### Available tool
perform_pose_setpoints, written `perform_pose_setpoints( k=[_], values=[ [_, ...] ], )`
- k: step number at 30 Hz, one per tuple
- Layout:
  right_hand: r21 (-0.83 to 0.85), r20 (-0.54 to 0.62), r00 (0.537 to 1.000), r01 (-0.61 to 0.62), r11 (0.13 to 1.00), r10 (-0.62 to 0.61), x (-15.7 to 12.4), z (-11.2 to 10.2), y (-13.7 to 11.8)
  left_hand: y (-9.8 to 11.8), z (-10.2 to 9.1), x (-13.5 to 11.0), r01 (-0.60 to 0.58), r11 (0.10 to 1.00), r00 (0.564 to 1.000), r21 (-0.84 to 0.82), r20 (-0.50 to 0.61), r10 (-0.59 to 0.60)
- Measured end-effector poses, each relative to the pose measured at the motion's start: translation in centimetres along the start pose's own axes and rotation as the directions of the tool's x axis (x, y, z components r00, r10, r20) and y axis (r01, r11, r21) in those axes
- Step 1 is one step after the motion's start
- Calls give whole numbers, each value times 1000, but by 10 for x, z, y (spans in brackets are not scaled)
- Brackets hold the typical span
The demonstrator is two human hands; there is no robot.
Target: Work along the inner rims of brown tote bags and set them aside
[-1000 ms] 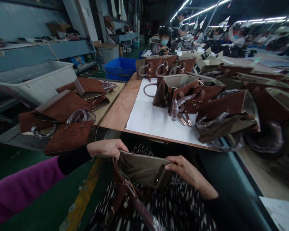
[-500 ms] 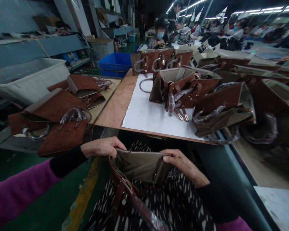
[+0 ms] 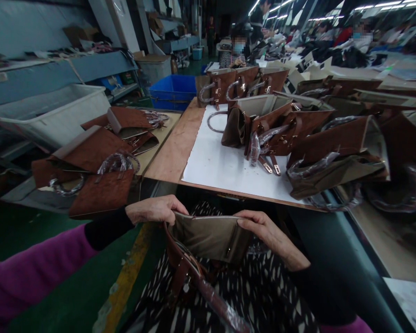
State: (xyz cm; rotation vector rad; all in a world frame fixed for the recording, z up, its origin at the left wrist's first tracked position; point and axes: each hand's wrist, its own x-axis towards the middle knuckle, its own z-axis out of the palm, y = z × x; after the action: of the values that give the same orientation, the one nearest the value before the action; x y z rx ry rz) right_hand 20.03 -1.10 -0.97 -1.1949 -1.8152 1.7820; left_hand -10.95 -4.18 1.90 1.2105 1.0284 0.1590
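Observation:
A brown handbag (image 3: 208, 238) with a tan lining rests on my lap, its mouth towards me and a plastic-wrapped handle (image 3: 218, 300) hanging over the near side. My left hand (image 3: 157, 210) pinches the bag's rim at its left corner. On the opposite side, my right hand (image 3: 266, 233) grips the same far rim, thumb inside and fingers over the top edge. Between both hands the rim is held stretched nearly straight. The bag's lower part is lost against the black-and-white patterned cloth (image 3: 263, 291) on my lap.
Ahead is a table with white paper (image 3: 208, 162), where several brown handbags (image 3: 273, 125) stand. More bag pieces (image 3: 100, 180) are piled at left beside a grey bin (image 3: 52, 111). A blue crate (image 3: 173, 90) sits behind. Farther back a masked person (image 3: 234, 53) works.
The view has turned slightly left, so the surroundings appear shifted to the right. Both hands keep their hold on the bag's rim.

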Motion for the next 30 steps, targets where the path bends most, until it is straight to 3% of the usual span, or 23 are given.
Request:
perform_pose_setpoints(
  k=[9,13,15,17,24,30],
  values=[
    [-342,-15,992,109,933,-121,9,-6,1,-13,-3,0,-58,998,998,-27,1,58],
    [-636,10,967,202,745,-254,9,-2,-7,-13,-1,0,-34,999,999,-40,-3,34],
    [-721,47,954,238,651,-297,9,4,-12,-11,0,-1,-28,999,999,-25,-17,28],
    [-746,78,948,261,612,-308,10,11,-16,-9,1,-1,-22,1000,999,-9,-24,22],
    [-673,100,941,302,675,-323,13,24,-18,-4,4,-3,13,1000,999,22,-52,-12],
    [-728,29,954,224,648,-297,13,25,-12,-3,4,-3,30,999,998,43,-57,-28]
  ],
)
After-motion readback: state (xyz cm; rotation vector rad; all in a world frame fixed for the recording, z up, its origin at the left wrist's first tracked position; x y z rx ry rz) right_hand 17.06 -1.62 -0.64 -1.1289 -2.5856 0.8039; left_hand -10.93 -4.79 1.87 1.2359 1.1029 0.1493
